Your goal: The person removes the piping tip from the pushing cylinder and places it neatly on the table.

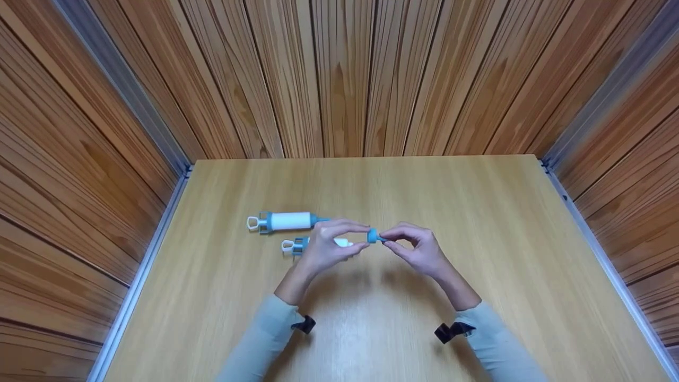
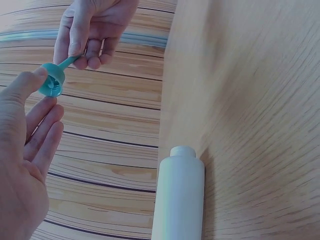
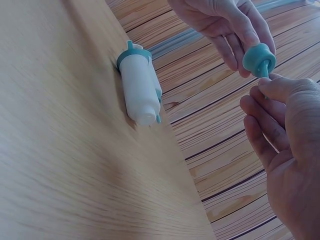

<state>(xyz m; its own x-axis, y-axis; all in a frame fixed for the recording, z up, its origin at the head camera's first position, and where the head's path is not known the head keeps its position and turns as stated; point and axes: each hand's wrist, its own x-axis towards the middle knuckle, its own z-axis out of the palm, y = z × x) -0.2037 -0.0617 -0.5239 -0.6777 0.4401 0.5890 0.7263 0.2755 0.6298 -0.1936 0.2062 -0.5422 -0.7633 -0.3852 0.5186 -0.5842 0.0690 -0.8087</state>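
A small teal-blue nozzle cap (image 1: 372, 236) is held up between both hands above the table. My left hand (image 1: 328, 246) pinches its wide round part between thumb and fingertips. Its thin spout is pinched by my right hand (image 1: 421, 249). In the left wrist view the hollow inside of the nozzle cap (image 2: 52, 81) shows. A large white syringe (image 1: 300, 245) lies partly behind my left hand, its bare white neck (image 2: 183, 151) uncapped. Just beyond lies a second white syringe (image 1: 290, 220) with a blue nozzle on its end, partly hidden by the left fingers.
Both syringes lie with their white loop handles (image 1: 253, 223) towards the left on the wooden table (image 1: 477, 212). Wood-plank walls (image 1: 345, 79) and metal rails (image 1: 589, 228) border the table at the back and sides.
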